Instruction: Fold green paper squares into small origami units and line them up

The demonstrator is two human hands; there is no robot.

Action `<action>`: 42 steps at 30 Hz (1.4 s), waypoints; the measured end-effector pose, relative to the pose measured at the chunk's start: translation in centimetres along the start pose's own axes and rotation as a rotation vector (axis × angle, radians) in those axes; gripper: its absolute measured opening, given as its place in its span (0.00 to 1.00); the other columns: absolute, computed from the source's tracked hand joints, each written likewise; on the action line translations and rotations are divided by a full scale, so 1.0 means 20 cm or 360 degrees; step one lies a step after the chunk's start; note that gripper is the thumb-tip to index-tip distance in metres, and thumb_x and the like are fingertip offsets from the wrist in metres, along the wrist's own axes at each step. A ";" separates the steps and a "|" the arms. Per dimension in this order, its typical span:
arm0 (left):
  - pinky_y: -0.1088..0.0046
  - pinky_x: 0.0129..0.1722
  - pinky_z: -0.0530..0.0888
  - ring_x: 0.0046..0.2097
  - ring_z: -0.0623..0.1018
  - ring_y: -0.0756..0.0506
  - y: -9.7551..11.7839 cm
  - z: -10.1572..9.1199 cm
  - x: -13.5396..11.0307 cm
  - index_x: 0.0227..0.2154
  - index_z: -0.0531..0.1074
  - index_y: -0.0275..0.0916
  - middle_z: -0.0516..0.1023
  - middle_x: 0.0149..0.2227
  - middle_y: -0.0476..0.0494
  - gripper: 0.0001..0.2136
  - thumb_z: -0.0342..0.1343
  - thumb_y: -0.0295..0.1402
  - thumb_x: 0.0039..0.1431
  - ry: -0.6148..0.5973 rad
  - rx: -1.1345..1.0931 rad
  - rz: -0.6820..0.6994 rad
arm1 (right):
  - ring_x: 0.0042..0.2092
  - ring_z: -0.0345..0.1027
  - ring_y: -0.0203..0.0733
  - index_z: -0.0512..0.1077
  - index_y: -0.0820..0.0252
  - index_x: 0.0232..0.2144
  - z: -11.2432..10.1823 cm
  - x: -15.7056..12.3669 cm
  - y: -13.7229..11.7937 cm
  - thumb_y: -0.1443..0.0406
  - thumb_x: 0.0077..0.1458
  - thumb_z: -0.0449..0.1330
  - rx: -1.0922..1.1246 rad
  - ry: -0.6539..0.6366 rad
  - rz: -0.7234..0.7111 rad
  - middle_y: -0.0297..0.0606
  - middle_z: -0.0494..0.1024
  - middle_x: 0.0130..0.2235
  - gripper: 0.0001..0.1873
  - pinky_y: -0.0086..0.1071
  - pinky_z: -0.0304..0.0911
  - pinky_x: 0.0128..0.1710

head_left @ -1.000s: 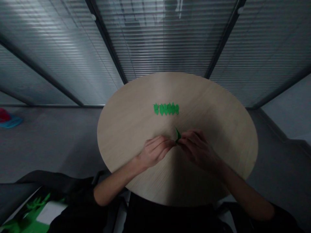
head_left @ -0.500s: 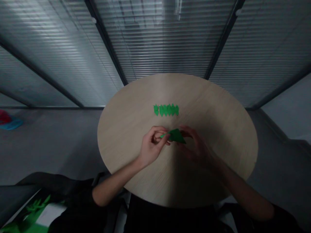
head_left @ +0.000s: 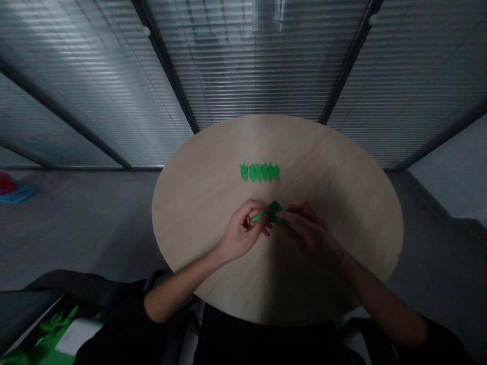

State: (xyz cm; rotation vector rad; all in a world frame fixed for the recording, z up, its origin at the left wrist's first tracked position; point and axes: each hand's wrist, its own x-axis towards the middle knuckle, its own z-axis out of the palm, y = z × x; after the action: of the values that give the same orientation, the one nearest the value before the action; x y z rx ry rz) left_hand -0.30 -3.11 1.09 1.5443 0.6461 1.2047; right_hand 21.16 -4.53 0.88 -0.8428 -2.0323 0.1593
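Both hands hold a folded piece of green paper (head_left: 276,206) just above the middle of a round wooden table (head_left: 198,177). My left hand (head_left: 244,228) pinches its left part between thumb and fingers, and a green edge shows there. On the right side, my right hand (head_left: 307,228) has its fingers closed on the paper, partly in shadow. Fingers cover the middle of the sheet, so its full shape cannot be made out. Beyond the hands lies a row of several small green folded paper pieces (head_left: 258,172), set side by side.
Down at the lower left, green material (head_left: 57,329) and a white sheet (head_left: 78,335) lie beside the seat. A red and blue item (head_left: 17,191) rests on the floor at far left. Glass panels with blinds (head_left: 254,76) stand behind the table.
My right hand has moved in to the left, and its fingers now press on the paper. The paper has turned slightly; my left hand keeps its pinch.
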 end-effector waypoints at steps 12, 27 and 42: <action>0.71 0.35 0.82 0.38 0.80 0.47 0.02 -0.02 -0.01 0.40 0.77 0.38 0.79 0.37 0.43 0.02 0.60 0.28 0.68 -0.0029 0.0671 0.0389 | 0.35 0.73 0.37 0.78 0.52 0.49 0.01 -0.01 0.00 0.66 0.68 0.61 0.0155 0.0083 0.0100 0.39 0.73 0.45 0.09 0.35 0.75 0.37; 0.79 0.28 0.83 0.31 0.84 0.50 -0.01 0.00 -0.03 0.36 0.77 0.36 0.83 0.40 0.40 0.02 0.61 0.28 0.66 0.0109 0.0359 0.0120 | 0.49 0.75 0.46 0.77 0.51 0.46 0.02 0.00 0.00 0.67 0.66 0.64 0.0180 0.0188 0.0116 0.42 0.73 0.48 0.08 0.40 0.78 0.45; 0.79 0.25 0.80 0.28 0.84 0.49 0.00 0.00 -0.05 0.38 0.74 0.38 0.84 0.33 0.43 0.04 0.64 0.30 0.65 0.0193 0.0584 0.0249 | 0.40 0.76 0.39 0.71 0.56 0.37 0.04 0.03 -0.05 0.63 0.67 0.62 0.0603 0.0160 0.0528 0.38 0.78 0.41 0.04 0.34 0.75 0.39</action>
State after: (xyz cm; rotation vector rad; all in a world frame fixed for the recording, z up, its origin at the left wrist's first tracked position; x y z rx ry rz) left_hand -0.58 -3.99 0.71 1.8637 0.8768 1.3590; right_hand 19.83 -4.74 1.36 -0.9152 -1.6826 0.6529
